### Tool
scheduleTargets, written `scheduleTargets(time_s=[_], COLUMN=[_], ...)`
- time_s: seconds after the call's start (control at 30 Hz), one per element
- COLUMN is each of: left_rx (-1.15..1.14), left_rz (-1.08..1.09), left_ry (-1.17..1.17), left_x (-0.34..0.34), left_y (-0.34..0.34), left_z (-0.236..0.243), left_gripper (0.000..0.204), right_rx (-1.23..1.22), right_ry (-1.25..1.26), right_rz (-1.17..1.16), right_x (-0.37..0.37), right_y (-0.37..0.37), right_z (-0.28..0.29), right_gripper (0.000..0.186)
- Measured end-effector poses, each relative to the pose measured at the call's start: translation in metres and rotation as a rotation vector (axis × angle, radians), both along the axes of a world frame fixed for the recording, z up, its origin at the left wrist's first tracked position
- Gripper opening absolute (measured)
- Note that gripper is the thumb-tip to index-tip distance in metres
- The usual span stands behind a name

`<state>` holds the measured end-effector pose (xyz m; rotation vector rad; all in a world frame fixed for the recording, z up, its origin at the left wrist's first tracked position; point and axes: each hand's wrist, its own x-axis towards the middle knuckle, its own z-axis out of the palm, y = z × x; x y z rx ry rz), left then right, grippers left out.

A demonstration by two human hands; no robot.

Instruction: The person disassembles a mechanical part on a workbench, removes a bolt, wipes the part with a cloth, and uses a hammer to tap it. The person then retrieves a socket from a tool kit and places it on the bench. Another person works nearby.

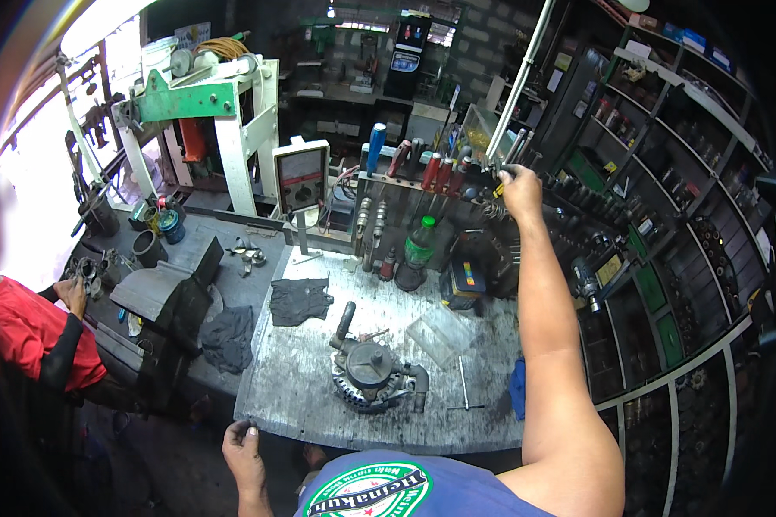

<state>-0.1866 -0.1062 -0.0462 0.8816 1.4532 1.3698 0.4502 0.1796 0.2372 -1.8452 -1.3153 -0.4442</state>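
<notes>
Reaches with the right hand (519,191) over the right side of the table (284,375) to the tool rack (390,179), with curled fingers; cannot tell around what. Hangs the left hand (245,452), half curled, contents unclear, by the front left corner. Has the machine part (369,366) just in from the front edge, with open tabletop leftward and a T-shaped tool (465,383) near its right.

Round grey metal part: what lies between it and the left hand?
In the head view, only bare workbench top and its near edge show between the metal part and left hand.
</notes>
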Motion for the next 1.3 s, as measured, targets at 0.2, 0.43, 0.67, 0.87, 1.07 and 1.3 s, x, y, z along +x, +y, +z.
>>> scheduleTargets(time_s=[0.2, 0.43, 0.67, 0.87, 1.07, 1.3], left_rx=[-0.014, 0.046, 0.453, 0.637, 0.716, 0.138], left_rz=[-0.045, -0.131, -0.487, -0.751, -0.978, -0.764], left_ry=[0.077, 0.199, 0.737, 1.327, 1.715, 0.124], left_x=[0.005, 0.026, 0.088, 0.169, 0.196, 0.199], left_y=[0.012, 0.062, 0.211, 0.34, 0.384, 0.393], left_z=[0.007, 0.011, 0.0, -0.031, -0.048, -0.048], left_gripper=[0.03, 0.028, 0.038, 0.039, 0.023, 0.018], right_rx=[0.156, -0.102, -0.512, -0.599, -0.565, -0.608], right_ry=[-0.026, -0.072, 0.284, 0.392, 0.451, 0.481], right_rz=[0.103, 0.468, 0.327, 0.125, 0.016, -0.047], right_x=[-0.039, -0.128, -0.171, -0.174, -0.176, -0.158], right_y=[-0.052, -0.178, -0.302, -0.372, -0.41, -0.417], right_z=[0.009, -0.095, -0.207, -0.225, -0.224, -0.228], right_gripper=[0.027, 0.02, 0.027, 0.031, 0.033, 0.033])
